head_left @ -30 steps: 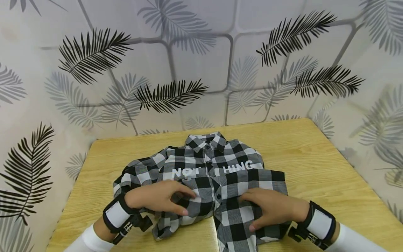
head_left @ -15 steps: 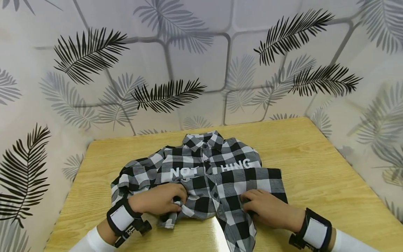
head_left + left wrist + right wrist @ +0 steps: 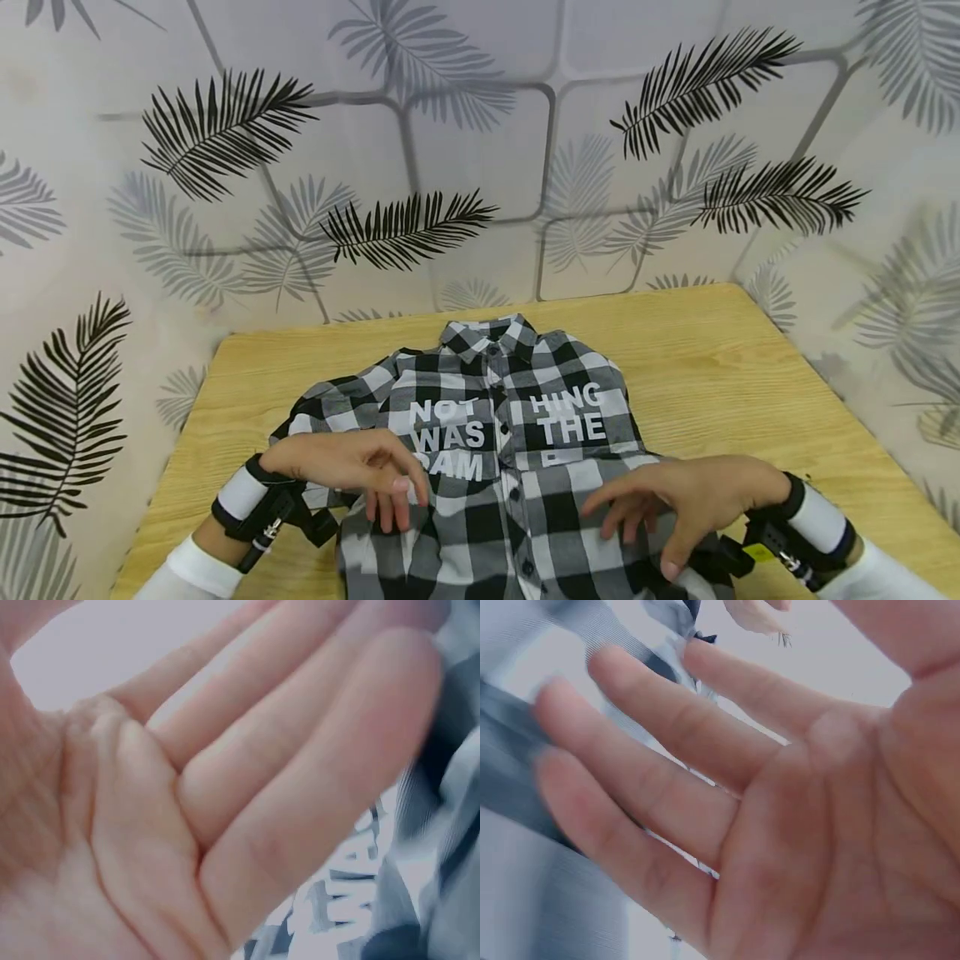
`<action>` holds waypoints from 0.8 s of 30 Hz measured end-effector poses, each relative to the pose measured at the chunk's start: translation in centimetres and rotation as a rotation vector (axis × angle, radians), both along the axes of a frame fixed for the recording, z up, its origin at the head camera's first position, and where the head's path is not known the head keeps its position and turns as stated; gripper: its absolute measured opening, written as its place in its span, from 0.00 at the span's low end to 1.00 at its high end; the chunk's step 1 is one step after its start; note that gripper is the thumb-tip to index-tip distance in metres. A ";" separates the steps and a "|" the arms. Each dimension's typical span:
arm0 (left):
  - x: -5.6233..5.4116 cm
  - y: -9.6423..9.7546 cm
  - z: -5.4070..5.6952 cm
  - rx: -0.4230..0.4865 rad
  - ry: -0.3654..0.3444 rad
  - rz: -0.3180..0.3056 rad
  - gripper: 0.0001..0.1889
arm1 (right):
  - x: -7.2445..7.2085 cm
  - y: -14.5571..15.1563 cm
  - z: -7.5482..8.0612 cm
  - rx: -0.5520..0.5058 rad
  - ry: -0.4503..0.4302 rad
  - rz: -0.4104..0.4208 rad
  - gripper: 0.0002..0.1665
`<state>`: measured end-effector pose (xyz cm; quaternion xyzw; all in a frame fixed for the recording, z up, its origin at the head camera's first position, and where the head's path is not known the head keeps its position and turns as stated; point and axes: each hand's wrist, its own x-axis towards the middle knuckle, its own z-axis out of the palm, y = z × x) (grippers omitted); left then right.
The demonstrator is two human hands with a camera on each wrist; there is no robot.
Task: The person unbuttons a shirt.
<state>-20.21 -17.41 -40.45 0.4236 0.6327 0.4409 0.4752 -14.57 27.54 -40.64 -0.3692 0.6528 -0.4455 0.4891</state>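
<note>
A black, grey and white checked button-up shirt point(image 3: 468, 521) lies face up, its collar toward the back and its lower part running out of the bottom of the head view. White letters cross its chest, partly lost in folds. Over its left side hovers my left hand point(image 3: 352, 467), fingers pointing down and loosely bent, holding nothing. My right hand point(image 3: 678, 504) is above the right side with fingers spread. The left wrist view shows the left palm point(image 3: 225, 772) bare, cloth beyond it. Straight fingers and a bare palm point(image 3: 780, 810) fill the right wrist view.
The shirt rests on a wooden table point(image 3: 720, 375). Behind and beside the table hangs a pale backdrop point(image 3: 480, 150) printed with leaves. Each wrist carries a strapped camera, and both forearms have white sleeves.
Half a second ago both hands gripped the shirt's turned-up lower part. That cloth now lies down toward the front, uncovering more letters. The hands have let go and moved apart.
</note>
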 end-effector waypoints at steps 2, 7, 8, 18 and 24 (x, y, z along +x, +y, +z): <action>-0.3 -0.1 -0.4 -0.028 0.040 0.097 0.23 | -0.5 0.3 -0.5 -0.021 0.065 -0.035 0.43; -1.2 -0.3 -1.6 -0.091 0.299 0.416 0.23 | -2.4 0.2 -2.7 0.099 0.527 -0.344 0.36; -1.3 -0.4 -1.9 -0.119 0.344 0.459 0.24 | -2.8 0.2 -3.3 0.151 0.598 -0.401 0.37; -1.3 -1.5 -5.9 -0.412 0.494 0.496 0.49 | -3.9 -0.2 -7.7 0.428 0.995 -0.378 0.61; -0.6 -2.3 -6.2 -0.545 0.543 0.543 0.57 | -2.9 -1.1 -7.0 0.492 0.944 -0.327 0.67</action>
